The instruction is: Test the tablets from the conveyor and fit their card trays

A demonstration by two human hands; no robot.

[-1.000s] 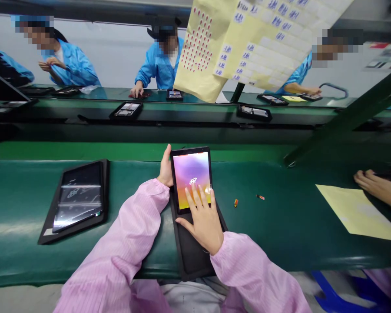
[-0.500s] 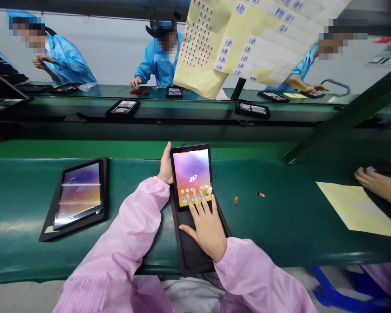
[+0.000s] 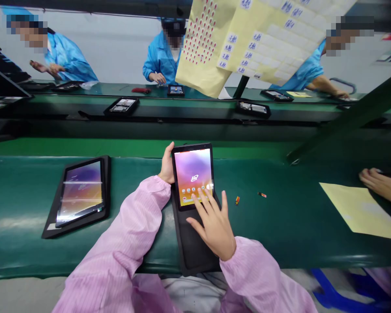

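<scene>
A lit tablet [image 3: 192,167] with a purple and orange home screen is propped at an angle above a black foam pad [image 3: 195,248]. My left hand [image 3: 167,165] grips its left edge, thumb up along the side, the other fingers hidden behind it. Over the lower right of the screen is my right hand [image 3: 215,226], its fingers spread; whether the fingertips touch the glass I cannot tell. A second lit tablet [image 3: 81,191] lies to the left on its own black pad [image 3: 48,230].
Two small orange and black pieces [image 3: 237,200] lie right of the tablet. Beyond them are a yellow sheet [image 3: 361,208] and another person's hand [image 3: 381,182]. Opened devices [image 3: 122,105] sit in black trays on the far line, where people in blue work. Yellow papers [image 3: 267,43] hang above.
My right hand has shifted slightly right, its fingers spreading wider. My left hand still holds the tablet. The view has moved a little.
</scene>
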